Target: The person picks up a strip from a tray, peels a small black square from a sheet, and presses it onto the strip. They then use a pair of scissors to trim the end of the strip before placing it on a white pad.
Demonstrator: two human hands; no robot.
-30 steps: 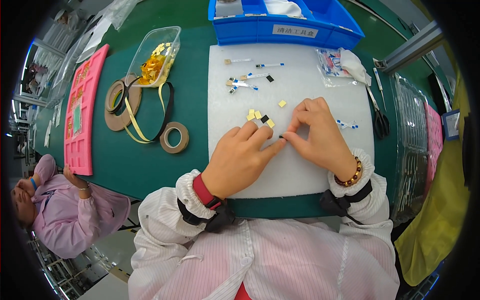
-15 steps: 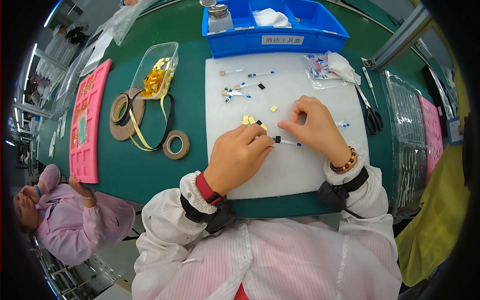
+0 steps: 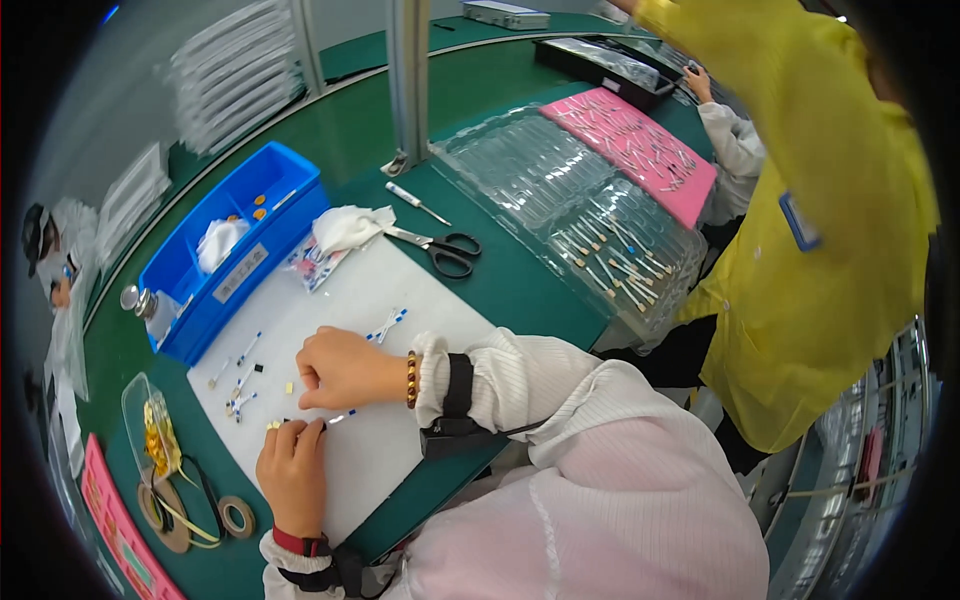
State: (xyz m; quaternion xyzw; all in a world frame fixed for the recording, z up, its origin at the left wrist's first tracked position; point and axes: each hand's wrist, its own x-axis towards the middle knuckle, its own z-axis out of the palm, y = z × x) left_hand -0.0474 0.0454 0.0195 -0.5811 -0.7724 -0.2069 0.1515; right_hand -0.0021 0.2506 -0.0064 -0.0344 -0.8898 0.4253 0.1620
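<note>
My left hand (image 3: 293, 475) rests low on the white work mat (image 3: 385, 450), its fingertips closed at the end of a short white flex cable (image 3: 342, 416) with a blue tip. Just above the cable is my right hand (image 3: 345, 370), fingers curled in; whatever they may hold is hidden. A small pale yellow pad (image 3: 289, 388) lies left of the right hand. Loose flex cables (image 3: 240, 402) are scattered on the mat's left part, near a small black square (image 3: 259, 368). More flex cables (image 3: 386, 324) lie beyond my right wrist.
A blue divided box (image 3: 250, 262) stands behind the mat. Scissors (image 3: 452, 255), a screwdriver (image 3: 417, 203) and clear trays (image 3: 520, 165) lie farther right. Tape rolls (image 3: 236, 517) and a clear tub (image 3: 150, 425) sit at left. A person in yellow (image 3: 800, 260) stands at right.
The whole view has swung to the right, bringing the clear trays and the person in yellow into fuller view. My hands stay around the same flex cable; my right fingers look more curled.
</note>
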